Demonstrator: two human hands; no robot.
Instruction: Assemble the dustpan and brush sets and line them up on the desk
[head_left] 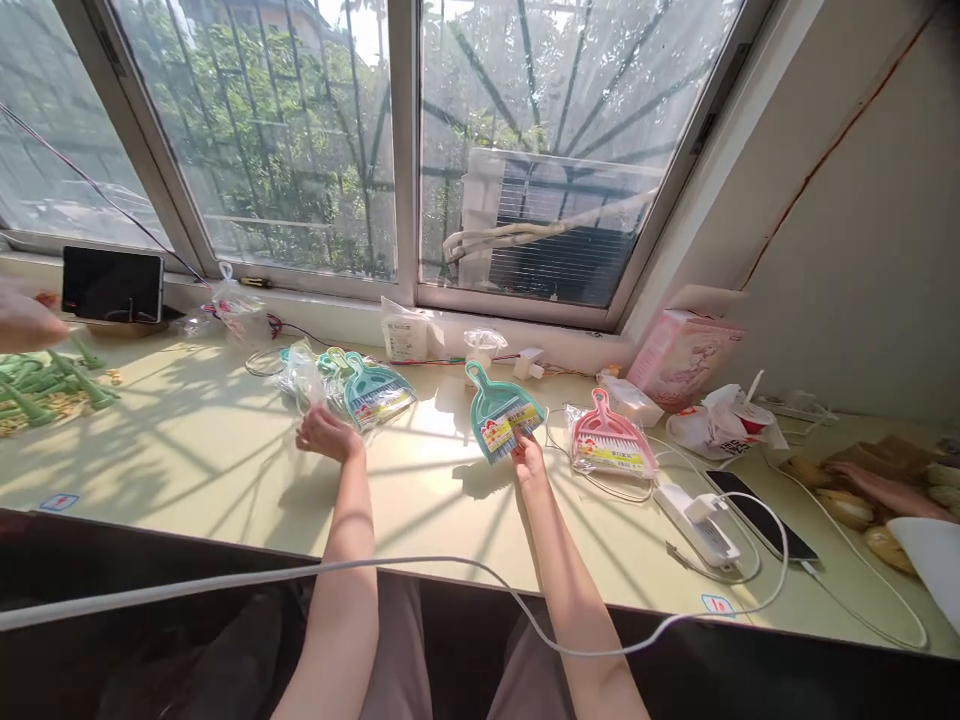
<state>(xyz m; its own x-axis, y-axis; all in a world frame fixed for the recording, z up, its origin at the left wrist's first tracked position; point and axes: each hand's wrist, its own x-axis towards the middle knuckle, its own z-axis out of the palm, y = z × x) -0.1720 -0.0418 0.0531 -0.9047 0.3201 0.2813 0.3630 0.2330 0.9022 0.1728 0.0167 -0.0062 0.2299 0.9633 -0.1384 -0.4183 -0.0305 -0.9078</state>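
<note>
Smooth teal plastic is shown by the dustpan above the fingers of the right hand, with fine, stiff bristles and a printed label. Glossy, crinkled clear film is seen in the bag at the fingers of the left hand. Right of the right fingers, pink plastic is covered by shiny film. Beneath both, a smooth, mostly matt tabletop is seen.

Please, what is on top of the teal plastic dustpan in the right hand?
On the teal plastic dustpan are pale brush bristles, a yellow printed label and a finger of the right hand. Whatever they cover cannot be seen.
</note>
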